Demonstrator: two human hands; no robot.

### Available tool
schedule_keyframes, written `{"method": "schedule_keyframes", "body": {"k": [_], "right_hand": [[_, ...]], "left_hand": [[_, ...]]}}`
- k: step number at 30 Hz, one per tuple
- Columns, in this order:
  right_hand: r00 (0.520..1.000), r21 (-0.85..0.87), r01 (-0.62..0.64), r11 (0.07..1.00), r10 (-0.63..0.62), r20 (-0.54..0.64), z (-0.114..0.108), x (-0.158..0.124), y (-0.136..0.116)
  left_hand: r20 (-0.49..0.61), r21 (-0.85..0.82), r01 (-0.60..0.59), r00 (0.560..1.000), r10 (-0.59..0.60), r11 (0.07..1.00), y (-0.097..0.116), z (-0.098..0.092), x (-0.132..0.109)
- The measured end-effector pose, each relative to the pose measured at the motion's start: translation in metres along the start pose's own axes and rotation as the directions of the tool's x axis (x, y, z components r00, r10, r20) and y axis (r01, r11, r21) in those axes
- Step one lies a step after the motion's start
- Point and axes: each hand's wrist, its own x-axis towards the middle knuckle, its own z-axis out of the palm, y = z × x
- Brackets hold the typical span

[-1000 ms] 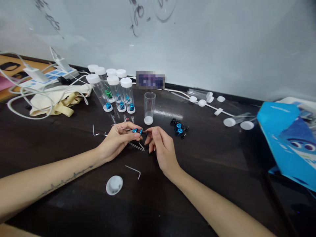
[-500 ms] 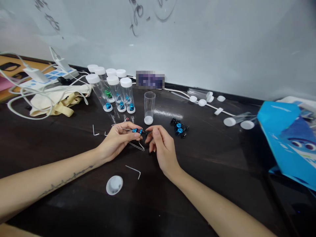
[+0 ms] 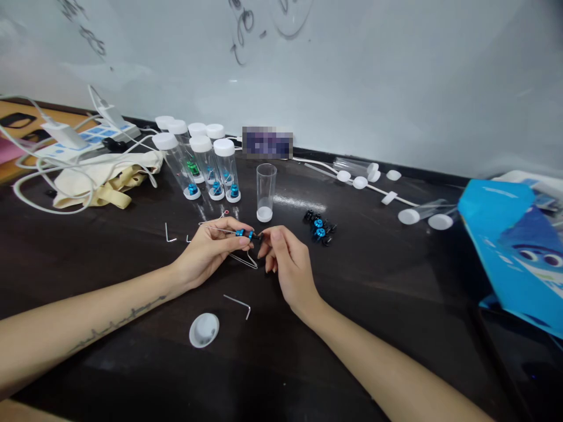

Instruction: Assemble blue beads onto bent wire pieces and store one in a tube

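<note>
Between the thumb and fingers of my left hand (image 3: 213,246) is a small blue metal fitting (image 3: 241,233) with a black bolt-like end (image 3: 258,238). A thin pale wire (image 3: 246,261) loops below it, and another stretch with a small red end lies behind the hand. My right hand (image 3: 288,261) is curled with its fingertips at the black end; the exact grip is partly hidden. An upright clear tube (image 3: 266,187) with a white base stands just behind the hands. Right of it lies a pile of black and blue fittings (image 3: 319,227).
Several capped tubes (image 3: 225,167) holding blue or green fittings stand back left. Hex keys (image 3: 240,302) and a white cap with small bits (image 3: 204,330) lie in front. A power strip (image 3: 92,138) and cloth bag (image 3: 105,179) are left, a blue bag (image 3: 501,234) right.
Almost nothing differs. My right hand's fingertips have shifted very slightly at the black end, while my left hand keeps its hold on the fitting.
</note>
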Motion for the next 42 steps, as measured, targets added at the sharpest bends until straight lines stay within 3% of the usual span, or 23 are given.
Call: {"method": "schedule_keyframes", "body": {"k": [42], "right_hand": [[0.999, 0.009, -0.046, 0.999, 0.047, -0.026, 0.0008, -0.0007, -0.003]], "left_hand": [[-0.02, 0.021, -0.002, 1.0, 0.003, 1.0, 0.0004, -0.0007, -0.0005]]}}
